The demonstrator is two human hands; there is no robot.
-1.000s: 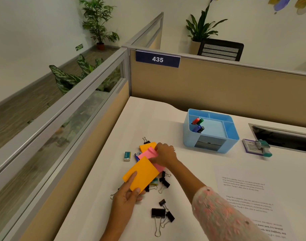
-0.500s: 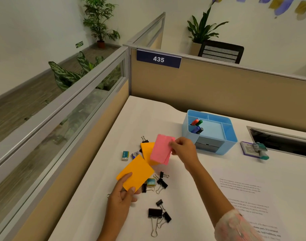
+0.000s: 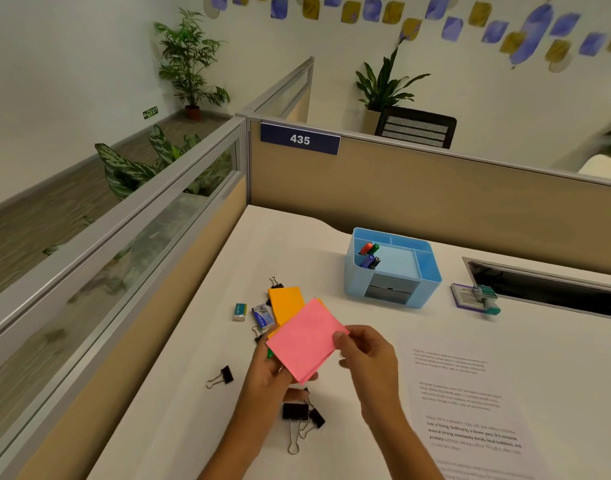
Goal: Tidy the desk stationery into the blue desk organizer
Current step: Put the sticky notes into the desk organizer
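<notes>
1. Two hands met at the pink sticky-note pad (image 3: 306, 337): my right hand (image 3: 366, 355) pinched its right edge, and my left hand (image 3: 271, 374) gripped the pads from beneath, an orange edge just peeking behind.
2. I judged this the gathering step; the blue desk organizer (image 3: 392, 268) stood well apart, beyond.
3. Next I needed to square the pads and carry them to its wide tray.

Upper frame: number plate "435" (image 3: 300, 139) on the beige partition (image 3: 418, 195), two potted plants (image 3: 189, 64) behind, black chair back (image 3: 416, 128); lower right, printed sheet (image 3: 470, 407) on the surface.
</notes>
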